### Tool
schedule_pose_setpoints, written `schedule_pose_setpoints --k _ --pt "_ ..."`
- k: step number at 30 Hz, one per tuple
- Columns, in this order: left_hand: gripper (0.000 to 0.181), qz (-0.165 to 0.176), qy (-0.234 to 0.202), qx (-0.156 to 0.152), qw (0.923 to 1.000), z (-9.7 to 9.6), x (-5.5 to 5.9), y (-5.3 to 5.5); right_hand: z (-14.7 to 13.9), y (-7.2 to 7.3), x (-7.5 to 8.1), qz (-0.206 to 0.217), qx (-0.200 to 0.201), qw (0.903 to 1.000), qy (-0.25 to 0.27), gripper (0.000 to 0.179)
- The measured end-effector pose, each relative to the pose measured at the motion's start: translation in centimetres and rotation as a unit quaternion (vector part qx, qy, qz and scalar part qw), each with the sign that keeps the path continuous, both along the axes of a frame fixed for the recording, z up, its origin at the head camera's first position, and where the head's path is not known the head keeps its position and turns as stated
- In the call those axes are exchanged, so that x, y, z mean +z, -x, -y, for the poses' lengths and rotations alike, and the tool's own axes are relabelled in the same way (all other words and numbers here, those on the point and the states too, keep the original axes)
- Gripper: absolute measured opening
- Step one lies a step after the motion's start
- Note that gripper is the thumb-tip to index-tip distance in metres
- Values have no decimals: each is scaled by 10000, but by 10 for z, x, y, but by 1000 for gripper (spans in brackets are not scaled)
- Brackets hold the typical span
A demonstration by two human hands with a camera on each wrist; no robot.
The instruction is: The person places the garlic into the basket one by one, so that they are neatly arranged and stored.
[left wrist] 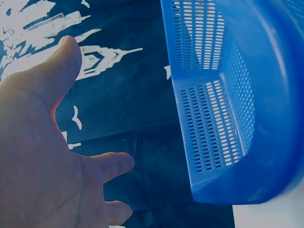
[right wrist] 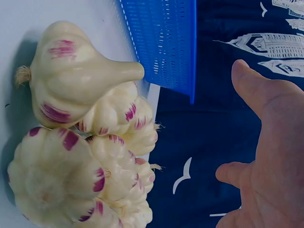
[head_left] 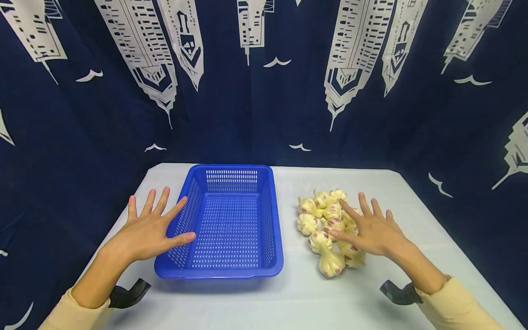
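Observation:
Fingers spread wide, my left hand (head_left: 144, 231) hovers at the left side of a blue perforated plastic basket (head_left: 275, 220), overlapping its left rim in the head view. The basket has nothing in it. On the right, my right hand (head_left: 373, 229) is held with fingers splayed above a pile of garlic bulbs (head_left: 307, 224), hiding part of it. In the right wrist view the bulbs (right wrist: 71, 80) are cream with purple streaks, and the palm (right wrist: 280, 156) is apart from them. Neither hand holds anything.
A white-covered table (head_left: 330, 305) bears the basket and garlic, which lie side by side with a gap between. Behind and around it hangs a dark blue cloth (head_left: 251, 119) printed with white buildings and birds. Dark straps (head_left: 129, 293) sit at both wrists.

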State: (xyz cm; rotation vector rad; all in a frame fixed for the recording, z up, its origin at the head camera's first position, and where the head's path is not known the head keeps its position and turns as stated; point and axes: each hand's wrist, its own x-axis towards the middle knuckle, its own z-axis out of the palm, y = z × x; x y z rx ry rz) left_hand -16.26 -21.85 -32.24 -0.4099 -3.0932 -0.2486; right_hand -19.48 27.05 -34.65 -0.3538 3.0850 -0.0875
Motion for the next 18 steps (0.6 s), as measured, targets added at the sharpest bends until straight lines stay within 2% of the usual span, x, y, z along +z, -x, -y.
schedule_pose_setpoints --k 13,18 --pt "97 98 -19 41 9999 0 -2 3 -3 1 -9 54 -65 9999 114 97" --pt "99 234 -211 53 9995 5 -2 4 -5 2 -14 -6 -59 9997 238 97"
